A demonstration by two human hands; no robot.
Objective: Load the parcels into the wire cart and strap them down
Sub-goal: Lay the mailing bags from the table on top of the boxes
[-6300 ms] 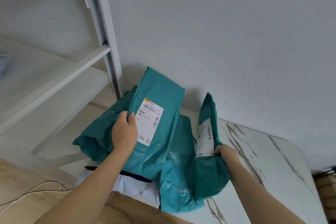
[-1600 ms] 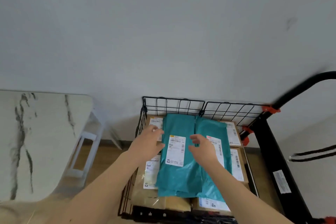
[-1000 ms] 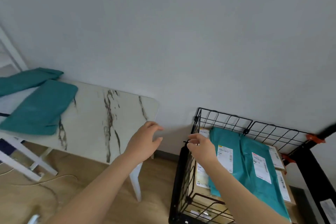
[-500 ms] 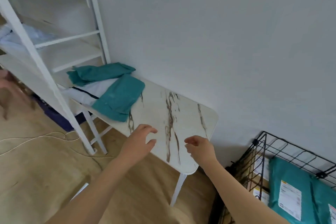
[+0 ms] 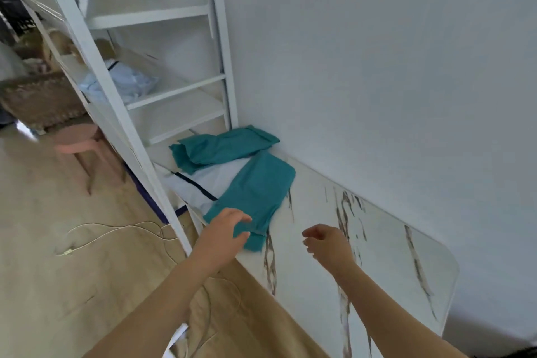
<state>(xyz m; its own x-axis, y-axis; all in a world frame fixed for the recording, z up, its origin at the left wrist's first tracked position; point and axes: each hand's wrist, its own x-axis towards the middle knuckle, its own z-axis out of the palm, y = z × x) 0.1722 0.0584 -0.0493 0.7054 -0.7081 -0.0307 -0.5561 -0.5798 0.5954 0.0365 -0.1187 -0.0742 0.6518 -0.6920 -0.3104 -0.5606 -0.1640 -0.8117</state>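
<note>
While looking down from head height, shows a white wall from 12 to 3 o'clock and a white shelving frame (image 5: 96,46) at 10 o'clock. Toward 5 o'clock, a marble-patterned table (image 5: 392,256) against the wall, likely staging for parcels not yet loaded. At its far end, near centre: a teal mailer bag (image 5: 258,192) lying over a white mailer (image 5: 209,180), with a second teal mailer (image 5: 223,145) behind at 11 o'clock. Left hand (image 5: 223,232) spread at the near bag's lower edge, probably about to take it; contact impossible to tell. Right hand (image 5: 325,244) loosely curled, empty, above bare tabletop. No sight of the wire cart.

Marbled table (image 5: 386,256) with white parcel (image 5: 212,180), front teal parcel (image 5: 258,192) and rear teal parcel (image 5: 220,147).
</note>
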